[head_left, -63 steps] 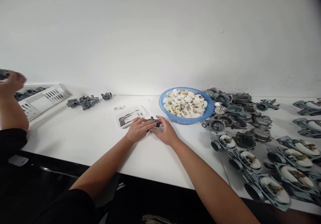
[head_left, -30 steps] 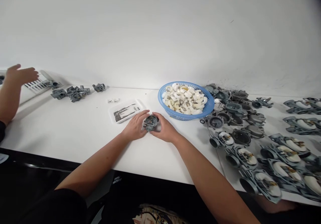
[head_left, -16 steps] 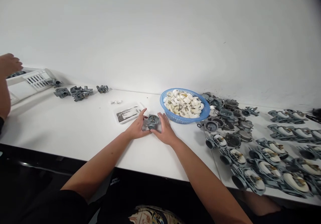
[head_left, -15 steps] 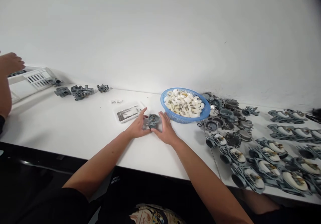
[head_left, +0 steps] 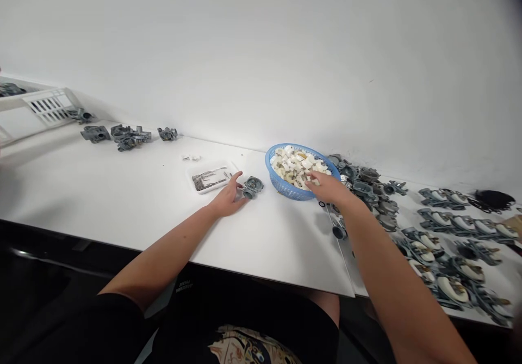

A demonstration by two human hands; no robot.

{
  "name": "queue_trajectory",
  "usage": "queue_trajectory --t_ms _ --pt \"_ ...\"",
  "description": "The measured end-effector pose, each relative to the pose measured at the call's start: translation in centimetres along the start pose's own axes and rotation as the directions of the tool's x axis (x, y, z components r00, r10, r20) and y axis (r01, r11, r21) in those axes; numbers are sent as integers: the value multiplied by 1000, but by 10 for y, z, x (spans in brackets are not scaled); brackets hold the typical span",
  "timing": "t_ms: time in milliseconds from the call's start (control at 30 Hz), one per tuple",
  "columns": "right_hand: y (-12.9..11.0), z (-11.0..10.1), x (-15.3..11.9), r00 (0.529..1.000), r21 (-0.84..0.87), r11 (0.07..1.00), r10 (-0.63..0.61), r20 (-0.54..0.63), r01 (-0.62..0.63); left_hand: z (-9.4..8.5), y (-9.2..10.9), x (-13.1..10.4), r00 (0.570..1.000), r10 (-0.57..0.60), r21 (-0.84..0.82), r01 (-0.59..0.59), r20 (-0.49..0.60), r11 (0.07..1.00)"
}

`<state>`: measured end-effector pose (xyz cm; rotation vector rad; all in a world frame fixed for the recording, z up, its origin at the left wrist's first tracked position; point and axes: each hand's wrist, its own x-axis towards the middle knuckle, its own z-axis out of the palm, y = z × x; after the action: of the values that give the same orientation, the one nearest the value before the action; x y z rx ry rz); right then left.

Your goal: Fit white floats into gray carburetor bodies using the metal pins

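My left hand (head_left: 227,199) rests on the white table with thumb and fingers around a grey metal carburetor body (head_left: 253,185), which sits with its open side up. Over the right part of a blue plastic basket (head_left: 291,191) is my right hand (head_left: 328,186), its fingertips down among the white carburetor floats (head_left: 291,160) heaped there. Whether those fingers have closed on a float cannot be made out. Just left of the carburetor lies a shallow clear tray (head_left: 199,190) holding thin metal pins (head_left: 210,178).
More carburetor bodies (head_left: 130,135) stand at the back left, beside a white slotted crate (head_left: 24,116). Right of the basket is a pile of grey metal bowls (head_left: 369,190). Rows of carburetors with floats (head_left: 452,288) fill the right side. A black tangle (head_left: 491,201) lies beyond.
My right hand has left the carburetor and reached right into the basket of floats. My left hand stays at the carburetor, now turned slightly. Another person's hand at far left has mostly gone from view.
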<state>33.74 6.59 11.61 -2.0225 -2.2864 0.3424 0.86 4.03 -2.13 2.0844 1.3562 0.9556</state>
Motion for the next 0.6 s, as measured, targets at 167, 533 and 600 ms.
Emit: queue_trajectory --t_ms 167,533,600 --pt "15 1 32 991 -97 993 77 109 -67 1 0 3 999 15 -42 -13 50 999" --pt "3 4 50 986 -173 981 106 128 -83 2 -5 2 995 100 -62 -98 31 993" --pt "3 3 49 992 -159 984 96 85 -82 2 -4 3 995 94 -67 -92 34 994"
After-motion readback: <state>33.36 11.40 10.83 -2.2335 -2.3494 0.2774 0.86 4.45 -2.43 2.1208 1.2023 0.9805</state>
